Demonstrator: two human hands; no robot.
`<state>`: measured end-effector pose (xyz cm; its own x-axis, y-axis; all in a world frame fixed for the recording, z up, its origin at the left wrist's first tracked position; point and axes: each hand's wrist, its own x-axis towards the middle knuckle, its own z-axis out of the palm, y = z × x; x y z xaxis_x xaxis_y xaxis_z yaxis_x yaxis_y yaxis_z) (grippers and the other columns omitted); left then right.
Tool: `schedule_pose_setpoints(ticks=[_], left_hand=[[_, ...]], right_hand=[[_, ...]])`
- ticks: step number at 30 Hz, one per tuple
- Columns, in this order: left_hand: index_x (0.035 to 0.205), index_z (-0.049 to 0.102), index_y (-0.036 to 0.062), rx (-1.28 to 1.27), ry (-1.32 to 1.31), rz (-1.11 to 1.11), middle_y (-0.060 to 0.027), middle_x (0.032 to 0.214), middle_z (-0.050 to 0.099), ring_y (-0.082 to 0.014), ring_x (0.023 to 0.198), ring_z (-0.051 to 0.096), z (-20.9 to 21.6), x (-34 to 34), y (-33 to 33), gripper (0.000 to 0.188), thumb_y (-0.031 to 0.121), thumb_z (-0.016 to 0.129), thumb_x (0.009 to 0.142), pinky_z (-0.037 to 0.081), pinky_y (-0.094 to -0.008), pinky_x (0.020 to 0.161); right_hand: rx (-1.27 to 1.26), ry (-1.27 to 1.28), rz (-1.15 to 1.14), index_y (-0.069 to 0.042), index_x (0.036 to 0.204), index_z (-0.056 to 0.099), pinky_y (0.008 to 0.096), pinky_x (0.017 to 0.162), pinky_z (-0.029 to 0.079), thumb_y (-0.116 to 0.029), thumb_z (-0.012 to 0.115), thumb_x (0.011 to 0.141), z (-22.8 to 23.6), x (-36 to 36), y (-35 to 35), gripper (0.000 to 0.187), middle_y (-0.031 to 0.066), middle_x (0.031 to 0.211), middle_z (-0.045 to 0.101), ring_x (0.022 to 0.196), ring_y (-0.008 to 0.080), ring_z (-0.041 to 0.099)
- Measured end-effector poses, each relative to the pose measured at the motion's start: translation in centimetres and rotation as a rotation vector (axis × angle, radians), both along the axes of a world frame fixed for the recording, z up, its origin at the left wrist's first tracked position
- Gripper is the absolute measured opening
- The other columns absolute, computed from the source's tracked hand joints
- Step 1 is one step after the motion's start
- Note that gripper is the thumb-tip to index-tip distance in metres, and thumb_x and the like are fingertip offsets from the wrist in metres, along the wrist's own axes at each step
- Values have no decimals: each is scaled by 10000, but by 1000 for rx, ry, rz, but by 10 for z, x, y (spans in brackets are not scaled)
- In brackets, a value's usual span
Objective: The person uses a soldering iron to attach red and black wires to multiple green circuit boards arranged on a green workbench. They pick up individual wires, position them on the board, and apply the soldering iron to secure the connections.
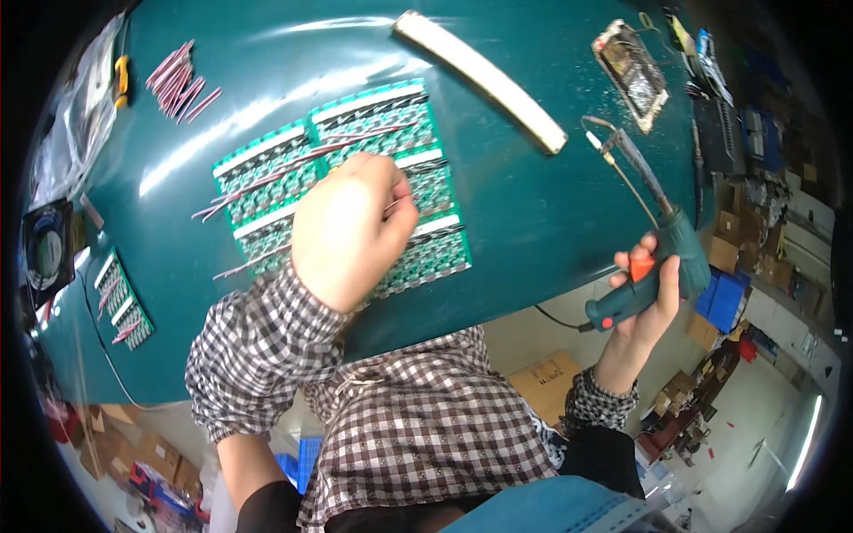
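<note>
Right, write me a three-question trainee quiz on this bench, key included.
1. Which of the person's hands grips the green soldering gun?
2. True or false: the pile of short wires lies to the left of the soldering gun.
3. What is the left hand over? A) the green printed circuit boards; B) the yellow-handled tool; C) the curved white strip.

Key: 1. The right hand. 2. True. 3. A.

I'm looking down on a glossy green bench (524, 222): circuit boards (435, 191) mid-bench, a long pale strip (484, 78) beyond, a grimy tray (636, 75) far right, and, over left, loose pinkish wires (178, 78) and a smaller board panel (124, 302).
</note>
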<state>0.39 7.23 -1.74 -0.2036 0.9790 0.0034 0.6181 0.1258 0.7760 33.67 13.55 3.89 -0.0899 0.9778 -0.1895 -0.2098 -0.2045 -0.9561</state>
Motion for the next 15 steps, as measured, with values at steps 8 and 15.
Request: schedule_pose_setpoints(ticks=[8, 15], left_hand=[[803, 613, 55, 88, 27, 20, -83, 743, 597, -260, 679, 621, -6, 5, 2, 77, 48, 688, 787, 504, -381, 627], [794, 600, 60, 112, 38, 38, -65, 726, 580, -239, 646, 601, -7, 6, 1, 119, 12, 703, 760, 491, -363, 591]], right_hand=[[-67, -80, 201, 86, 1232, 496, 298, 595, 649, -365, 550, 1049, 1, -18, -24, 490, 136, 956, 590, 851, 238, 679], [-43, -334, 277, 122, 1270, 568, 389, 714, 646, -280, 747, 908, 11, -33, -44, 570, 168, 967, 683, 838, 295, 729]])
